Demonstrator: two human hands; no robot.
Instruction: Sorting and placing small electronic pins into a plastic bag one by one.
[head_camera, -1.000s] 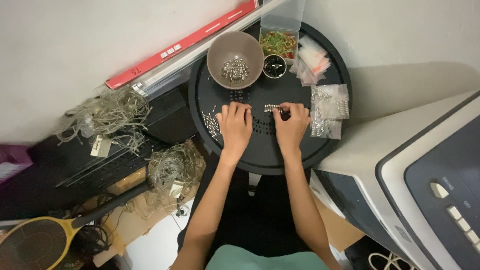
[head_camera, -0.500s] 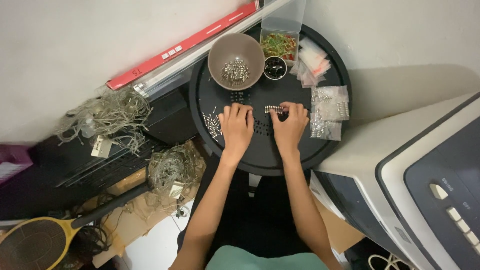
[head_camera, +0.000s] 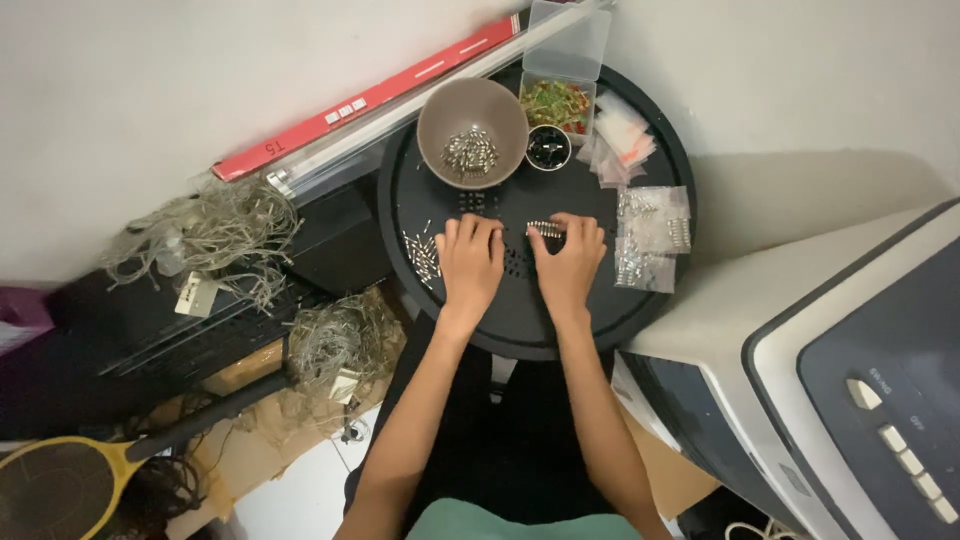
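Barely any change from a second ago | both my hands still flat on round black tray | left hand fingers spread, holds nothing, beside loose metal pieces | right hand curled, fingertips on short row of metal pieces; actual grip, cannot tell | grey bowl untouched

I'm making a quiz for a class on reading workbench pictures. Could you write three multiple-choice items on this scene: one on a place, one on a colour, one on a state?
1. Where does the bowl of small metal parts stand?
A. on the round black tray, far side
B. on the floor
C. on the grey machine

2. What colour is the long strip along the wall?
A. blue
B. red
C. green

3. How do the left hand and right hand lie?
A. raised in the air
B. palms down on the tray
C. inside the bowl

Answers: 1 A, it sits at the tray's far edge; 2 B, plainly red; 3 B, both rest flat, side by side.
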